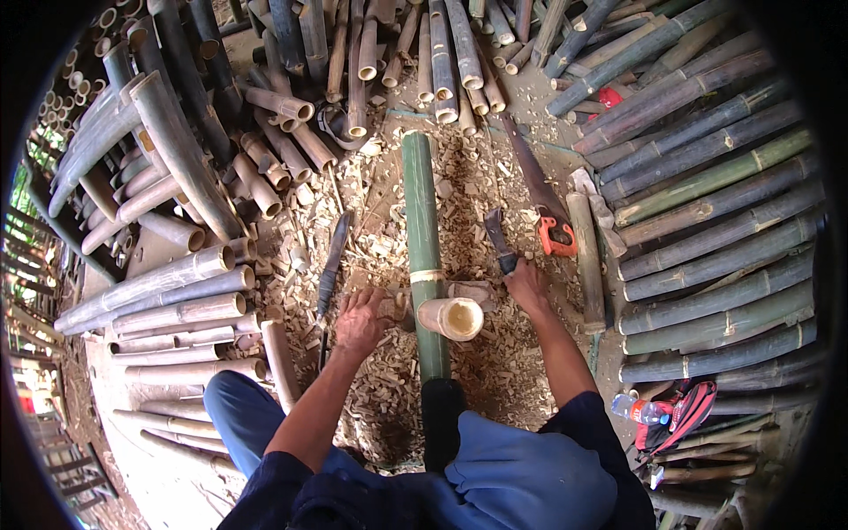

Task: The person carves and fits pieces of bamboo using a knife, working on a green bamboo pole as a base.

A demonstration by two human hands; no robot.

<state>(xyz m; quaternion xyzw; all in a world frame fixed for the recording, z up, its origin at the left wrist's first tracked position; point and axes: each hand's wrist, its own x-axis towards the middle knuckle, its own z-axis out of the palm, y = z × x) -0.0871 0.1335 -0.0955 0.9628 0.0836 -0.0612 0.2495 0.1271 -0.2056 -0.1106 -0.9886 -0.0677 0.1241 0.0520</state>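
Note:
My right hand [527,284] is closed round the dark handle of a short, broad-bladed knife [497,231], its blade pointing away from me over the shavings. My left hand [360,320] lies with its fingers stretched at the edge of a pale wooden block [395,306], and I see nothing held in it. Between my hands a green bamboo pole [420,203] runs straight away from me. A short, pale bamboo piece [451,319] sits against its near part, the round cut end facing up. Beyond my left hand lies a long knife [333,261] with a wrapped handle.
Wood shavings [380,212] cover the ground. A saw [539,181] with an orange handle and a bamboo length [585,261] lie at the right. Rows of bamboo poles [715,221] line both sides and the far edge. A bottle [640,409] and red-black bag [685,415] are near right.

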